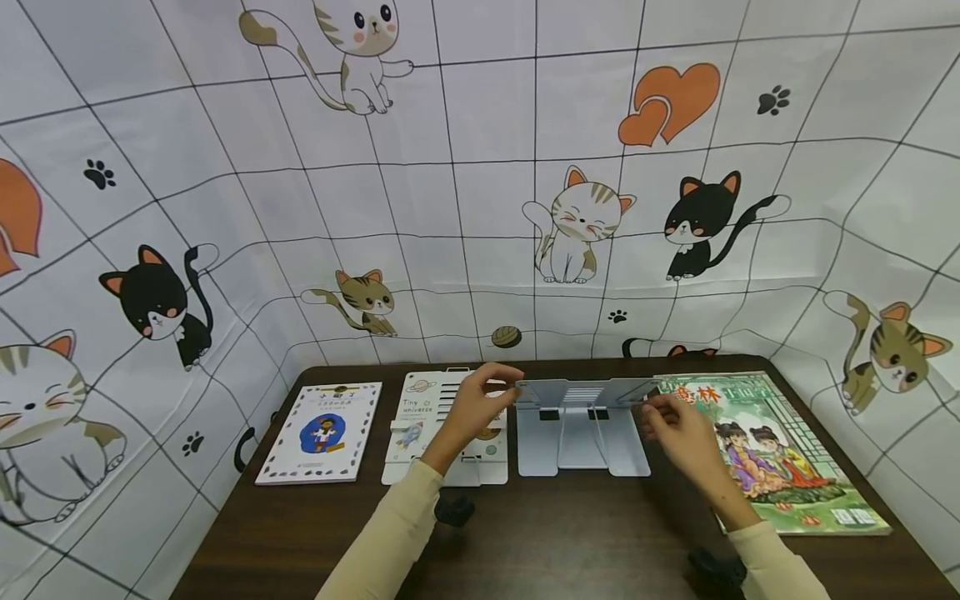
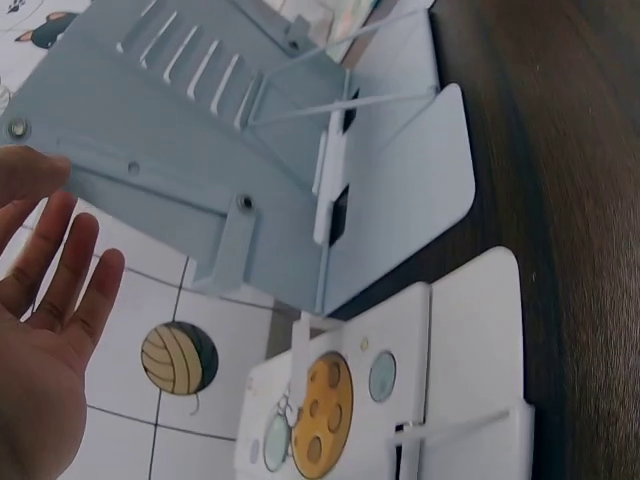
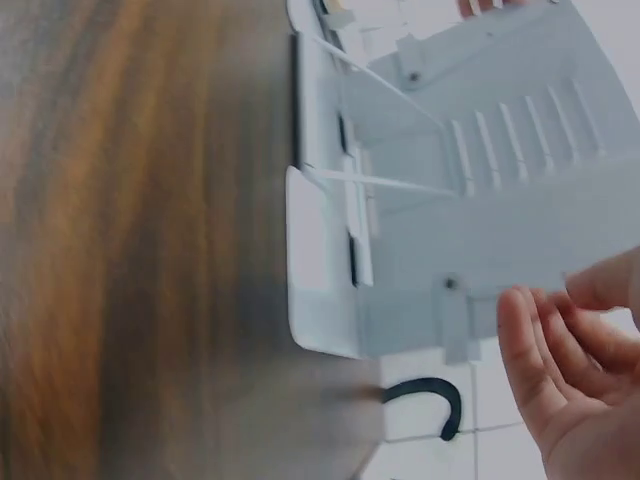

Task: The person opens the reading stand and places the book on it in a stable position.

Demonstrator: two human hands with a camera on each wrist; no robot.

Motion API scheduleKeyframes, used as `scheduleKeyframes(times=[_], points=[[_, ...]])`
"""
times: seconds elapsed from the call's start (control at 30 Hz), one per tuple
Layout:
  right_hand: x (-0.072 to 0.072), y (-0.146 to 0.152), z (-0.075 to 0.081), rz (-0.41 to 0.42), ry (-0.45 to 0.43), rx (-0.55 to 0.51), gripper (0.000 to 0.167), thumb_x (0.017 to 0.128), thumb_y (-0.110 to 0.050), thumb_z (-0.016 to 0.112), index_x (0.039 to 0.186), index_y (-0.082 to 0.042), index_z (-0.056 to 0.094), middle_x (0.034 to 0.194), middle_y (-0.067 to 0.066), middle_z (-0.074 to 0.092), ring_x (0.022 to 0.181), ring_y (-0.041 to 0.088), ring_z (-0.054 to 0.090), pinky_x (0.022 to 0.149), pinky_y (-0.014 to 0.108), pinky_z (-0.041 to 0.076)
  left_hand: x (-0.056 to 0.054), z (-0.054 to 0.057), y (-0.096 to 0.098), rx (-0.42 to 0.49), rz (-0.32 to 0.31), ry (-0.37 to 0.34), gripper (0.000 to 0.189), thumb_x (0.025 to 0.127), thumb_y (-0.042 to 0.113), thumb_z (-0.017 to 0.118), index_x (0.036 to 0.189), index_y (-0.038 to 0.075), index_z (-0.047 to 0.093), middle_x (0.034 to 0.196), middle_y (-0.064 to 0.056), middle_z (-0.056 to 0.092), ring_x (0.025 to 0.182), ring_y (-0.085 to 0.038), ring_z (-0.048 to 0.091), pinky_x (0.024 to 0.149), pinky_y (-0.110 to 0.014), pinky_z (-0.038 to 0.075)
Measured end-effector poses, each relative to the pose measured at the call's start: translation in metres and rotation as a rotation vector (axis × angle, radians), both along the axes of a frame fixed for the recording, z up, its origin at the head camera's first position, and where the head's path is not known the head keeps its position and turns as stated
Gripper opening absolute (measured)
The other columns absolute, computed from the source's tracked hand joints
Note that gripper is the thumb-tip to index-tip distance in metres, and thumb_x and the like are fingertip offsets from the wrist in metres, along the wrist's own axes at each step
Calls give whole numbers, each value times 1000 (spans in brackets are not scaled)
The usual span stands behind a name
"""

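Note:
A light grey book stand (image 1: 585, 433) stands at the table's middle with its slotted back plate (image 2: 190, 110) raised and two thin wire struts running to its base. At the plate's upper left corner, my left hand (image 1: 480, 404) pinches the edge between thumb and index finger; the other fingers (image 2: 75, 265) spread loosely beside it. My right hand (image 1: 678, 433) is at the plate's right side, its thumb and curled fingers (image 3: 530, 345) pinching at the edge near a small folding arm (image 3: 458, 325).
Left of the stand is a white book stand (image 1: 420, 417) printed with planets and "Tiny universe". A white booklet (image 1: 322, 437) with a blue circle lies farther left. On the right lies a colourful magazine (image 1: 795, 458). A cat-print sheet (image 1: 480, 200) hangs around the dark wooden table (image 1: 555, 542).

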State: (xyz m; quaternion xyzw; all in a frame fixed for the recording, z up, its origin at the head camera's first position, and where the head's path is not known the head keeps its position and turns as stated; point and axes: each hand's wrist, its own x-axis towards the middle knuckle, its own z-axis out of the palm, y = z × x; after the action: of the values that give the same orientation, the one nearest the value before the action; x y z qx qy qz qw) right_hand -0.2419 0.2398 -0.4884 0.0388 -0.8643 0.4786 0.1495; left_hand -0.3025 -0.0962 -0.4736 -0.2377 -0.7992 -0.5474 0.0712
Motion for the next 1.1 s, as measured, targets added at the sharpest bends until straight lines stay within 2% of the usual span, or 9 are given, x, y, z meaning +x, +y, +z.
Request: scheduleKeyframes(times=[0.13,0.2,0.27,0.37,0.5,0.63,0.8,1.1], points=[[3,7,10,-99,112,-49,25,105,-9,67,123,6,60,110,26,72,81,-13,64,68,10,54,0,-2,-4,-29,28,-23,17,101,14,74,118,14,75,121,-5,72,118,-25,68,107,-45,56],[3,7,13,-104,186,-77,29,104,-6,68,129,7,59,118,25,70,90,-18,60,75,4,51,0,-3,-4,-38,33,-33,14,101,15,74,116,14,74,118,-6,72,117,-25,69,107,-44,57],[1,7,14,-93,257,-92,32,102,-2,69,133,6,60,123,23,68,98,-19,58,84,1,48,1,-4,-4,-39,39,-37,12,102,15,74,113,13,74,116,-7,72,115,-25,69,106,-42,58],[-4,6,15,-62,337,-109,31,102,3,68,132,4,65,121,21,70,103,-14,60,90,1,47,0,-7,-3,-25,44,-38,9,102,15,74,111,12,74,114,-7,72,114,-25,70,103,-40,59],[-8,5,15,-58,394,-109,20,102,5,66,121,4,71,112,20,72,101,-10,64,91,2,49,0,-9,-2,5,34,-45,8,101,13,75,109,13,74,114,-7,72,116,-25,69,103,-43,59],[-10,5,16,-70,415,-84,13,101,7,66,113,6,73,104,21,73,96,-15,62,90,1,48,1,-9,0,29,24,-40,8,101,13,75,109,12,75,114,-8,72,116,-26,69,104,-45,58],[-16,8,22,-67,410,-60,12,101,5,67,112,7,72,102,24,74,92,-20,62,86,0,48,6,-8,3,45,18,-16,7,100,9,75,107,11,75,111,-8,72,113,-26,70,102,-43,59],[-40,21,24,-58,268,-28,18,106,-7,66,118,5,72,110,26,77,85,-23,62,79,-1,46,24,-10,16,47,-25,120,11,97,0,74,103,10,75,105,-8,73,97,-14,68,88,-37,62]])
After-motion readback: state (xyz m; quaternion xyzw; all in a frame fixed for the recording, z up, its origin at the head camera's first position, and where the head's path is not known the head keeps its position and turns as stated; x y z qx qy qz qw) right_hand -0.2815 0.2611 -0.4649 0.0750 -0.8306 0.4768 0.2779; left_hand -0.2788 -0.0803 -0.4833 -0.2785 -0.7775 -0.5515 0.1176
